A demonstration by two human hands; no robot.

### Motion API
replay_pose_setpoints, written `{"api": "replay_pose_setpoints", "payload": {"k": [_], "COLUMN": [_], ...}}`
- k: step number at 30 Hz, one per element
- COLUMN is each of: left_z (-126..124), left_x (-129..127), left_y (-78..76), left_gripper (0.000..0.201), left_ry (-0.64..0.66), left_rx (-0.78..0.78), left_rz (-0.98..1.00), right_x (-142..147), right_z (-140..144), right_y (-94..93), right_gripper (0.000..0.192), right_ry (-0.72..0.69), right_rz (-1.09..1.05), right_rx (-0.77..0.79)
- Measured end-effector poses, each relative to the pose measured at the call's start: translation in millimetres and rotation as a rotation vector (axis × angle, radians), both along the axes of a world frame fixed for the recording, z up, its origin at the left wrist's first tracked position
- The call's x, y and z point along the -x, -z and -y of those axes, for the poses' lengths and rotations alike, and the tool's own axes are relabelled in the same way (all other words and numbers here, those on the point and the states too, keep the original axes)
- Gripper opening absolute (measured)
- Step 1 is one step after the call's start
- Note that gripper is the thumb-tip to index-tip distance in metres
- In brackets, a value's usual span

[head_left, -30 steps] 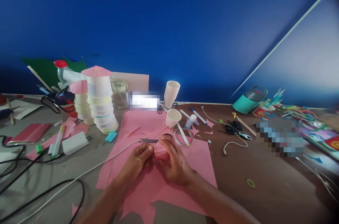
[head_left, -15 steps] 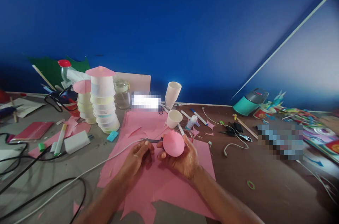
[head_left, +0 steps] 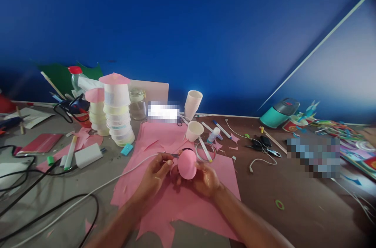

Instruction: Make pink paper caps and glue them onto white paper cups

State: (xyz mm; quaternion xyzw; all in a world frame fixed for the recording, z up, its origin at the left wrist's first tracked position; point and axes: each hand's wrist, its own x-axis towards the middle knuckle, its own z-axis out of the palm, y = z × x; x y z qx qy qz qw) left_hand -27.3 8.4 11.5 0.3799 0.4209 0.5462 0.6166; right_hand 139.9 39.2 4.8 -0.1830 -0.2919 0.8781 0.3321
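Observation:
A small pink paper disc, its edge slightly bent, is held up over the pink sheets by my right hand, closed around its right side and underside. My left hand is beside the disc's left edge with thumb and forefinger drawn together; whatever is between them is hidden. Behind the disc shows a dark, slim tool with a curved dark part at the top, possibly scissors. I cannot tell whether a hand grips it. Large pink paper sheets with cut-out edges lie under both hands.
Stacked paper cups with pink cone tops stand at left. Ahead are a single cup, a cup stack, a glue bottle and markers. Pliers lie right, near a teal flask. A white cable crosses the left side.
The pink disc has turned to a narrower angle and shifted slightly left and down. My right fingers have moved to its right edge. My left hand has come closer to it.

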Motion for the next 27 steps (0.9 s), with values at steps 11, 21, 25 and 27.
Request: {"api": "replay_pose_setpoints", "payload": {"k": [11,21,25,27], "left_z": [6,-3,-2,-1], "left_x": [-7,6,4,4], "left_y": [2.8,6.3,6.2,5.8], "left_gripper": [0.041,0.018,0.022,0.026], "left_ry": [0.076,-0.231,-0.227,-0.214], "left_rx": [0.094,-0.072,-0.133,-0.162], "left_rz": [-0.045,-0.462,-0.567,-0.614], "right_x": [-2,-2,1,1], "right_z": [9,5,3,1], "right_y": [2.0,1.0,4.1,7.6], "right_gripper": [0.065,0.055,0.036,0.025], "right_ry": [-0.034,0.016,0.279,0.41], "right_rz": [0.089,0.239,0.472,0.589], "right_rx": [-0.162,-0.338,-0.448,-0.503]}}
